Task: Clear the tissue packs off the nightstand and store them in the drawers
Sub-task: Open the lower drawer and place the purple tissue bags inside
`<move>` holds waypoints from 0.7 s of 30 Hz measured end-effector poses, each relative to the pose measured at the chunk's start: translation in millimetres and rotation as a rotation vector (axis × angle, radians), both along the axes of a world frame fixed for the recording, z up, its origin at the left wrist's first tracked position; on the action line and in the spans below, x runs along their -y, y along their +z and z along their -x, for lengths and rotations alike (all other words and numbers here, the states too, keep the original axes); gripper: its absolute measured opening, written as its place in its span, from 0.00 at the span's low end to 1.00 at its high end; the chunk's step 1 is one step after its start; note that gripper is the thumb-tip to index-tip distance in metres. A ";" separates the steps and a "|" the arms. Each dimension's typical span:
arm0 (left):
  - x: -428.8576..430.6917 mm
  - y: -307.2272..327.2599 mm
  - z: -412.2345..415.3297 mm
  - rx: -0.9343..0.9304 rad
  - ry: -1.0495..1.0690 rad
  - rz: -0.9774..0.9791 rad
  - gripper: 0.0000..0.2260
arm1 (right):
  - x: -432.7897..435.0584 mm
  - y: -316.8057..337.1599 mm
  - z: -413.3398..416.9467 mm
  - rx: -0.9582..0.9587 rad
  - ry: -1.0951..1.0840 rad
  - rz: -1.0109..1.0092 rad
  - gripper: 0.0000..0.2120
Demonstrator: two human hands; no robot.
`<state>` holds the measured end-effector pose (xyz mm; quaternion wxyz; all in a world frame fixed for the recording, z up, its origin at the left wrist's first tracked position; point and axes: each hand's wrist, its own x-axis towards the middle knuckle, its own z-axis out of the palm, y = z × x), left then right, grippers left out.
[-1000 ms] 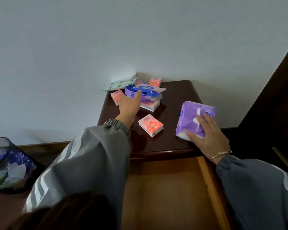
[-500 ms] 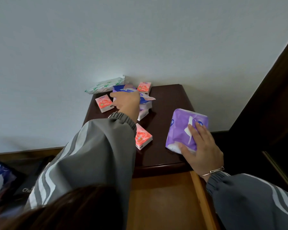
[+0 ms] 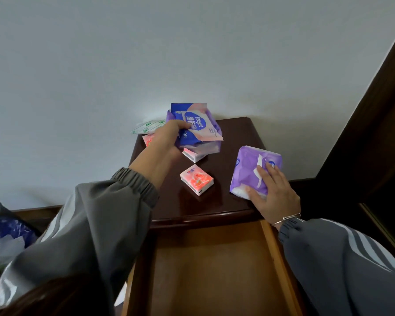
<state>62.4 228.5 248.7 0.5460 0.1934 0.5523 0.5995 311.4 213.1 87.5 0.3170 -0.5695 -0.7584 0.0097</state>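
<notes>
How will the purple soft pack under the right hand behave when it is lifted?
Probably floppy: the purple soft pack has a wrinkled film wrapper with no stiff edges. It is likely light for its size, as it looks puffy. The smooth film may slip from the right hand in a loose grip.

A plain, pale grey-white wall (image 3: 192, 53) fills most of the view, dimly and evenly lit, with a slightly brighter patch just above the nightstand (image 3: 233, 201). The nightstand stands against this wall; its top is dark reddish-brown and glossy. Below its front edge a drawer (image 3: 214, 270) stands open, its inside a lighter, honey-coloured wood. A dark wooden panel (image 3: 374, 133) rises at the right. At the left, a dark skirting board (image 3: 39, 209) runs along the wall behind a dark bin (image 3: 0, 236).
</notes>
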 end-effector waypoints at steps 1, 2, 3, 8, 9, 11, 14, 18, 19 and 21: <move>18.2 5.5 0.4 0.002 -0.030 -0.029 0.18 | 0.1 -0.3 -0.4 -0.007 0.009 0.004 0.32; 37.7 10.1 1.2 -0.010 -0.058 -0.057 0.17 | -0.1 -0.7 -0.7 -0.017 0.020 0.007 0.31; 58.5 13.9 2.7 -0.037 -0.090 -0.086 0.16 | -0.2 -1.2 -1.3 -0.029 0.032 0.010 0.30; 163.9 1.1 16.7 -0.120 -0.214 -0.110 0.22 | 4.1 3.7 -0.3 -0.035 0.067 0.086 0.25; 182.7 -7.7 19.3 -0.129 -0.219 -0.072 0.23 | 6.8 5.8 0.3 -0.020 0.074 0.085 0.24; 216.1 -28.1 22.1 -0.125 -0.228 0.010 0.27 | 13.0 10.6 -0.1 0.015 0.105 0.075 0.21; 253.7 -54.4 20.8 -0.074 -0.203 0.089 0.27 | 23.9 20.9 -7.5 0.026 0.134 0.109 0.18; 281.4 -75.8 18.1 0.006 -0.125 0.132 0.27 | 56.0 48.2 -21.3 -0.145 0.133 0.161 0.15; 285.5 -79.6 17.7 0.017 -0.107 0.137 0.28 | 69.3 56.1 -25.4 -0.170 0.139 0.149 0.15; 291.2 -87.7 17.3 0.065 -0.067 0.133 0.28 | 100.6 68.9 -35.6 -0.184 0.185 0.150 0.14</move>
